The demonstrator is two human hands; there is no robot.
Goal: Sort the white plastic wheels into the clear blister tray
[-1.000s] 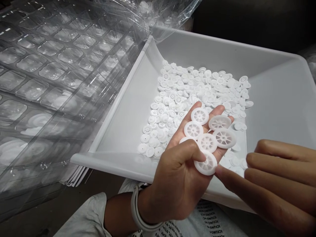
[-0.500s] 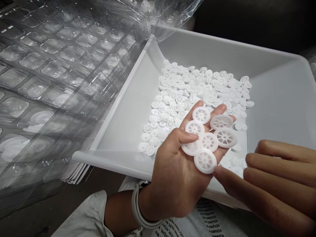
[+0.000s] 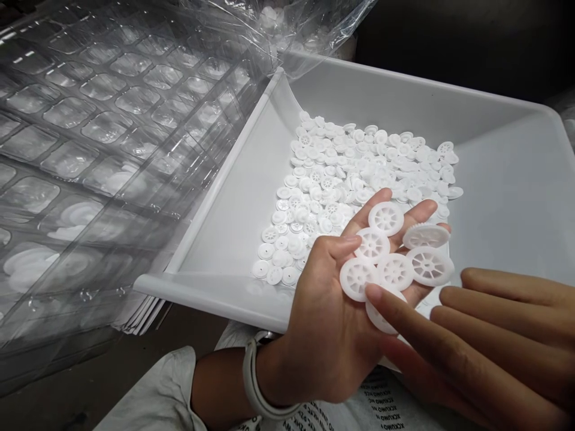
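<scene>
My left hand (image 3: 330,317) is palm up over the tray, cradling several white spoked plastic gears (image 3: 395,272) on its palm and fingers. Its thumb rests at the edge of one of them. Near the fingertips, a gear (image 3: 426,236) leans at a tilt and shows fine teeth on its rim. From the right comes my right hand (image 3: 489,335), fingers stretched out, its index fingertip touching the gears at the heel of the left palm. That finger partly covers the lowest gear (image 3: 381,317). The right thumb is low and partly hidden.
A grey-white tray (image 3: 215,197) holds a spread of loose white gears (image 3: 332,173). At left are stacked clear plastic blister trays (image 3: 108,127), with white pieces in some pockets. A clear plastic bag (image 3: 309,24) with white pieces hangs over the tray's far corner.
My left hand has shifted slightly right and down with the gears, and its thumb no longer lies over the left-hand gear. The right index finger has moved left over the lowest gear.
</scene>
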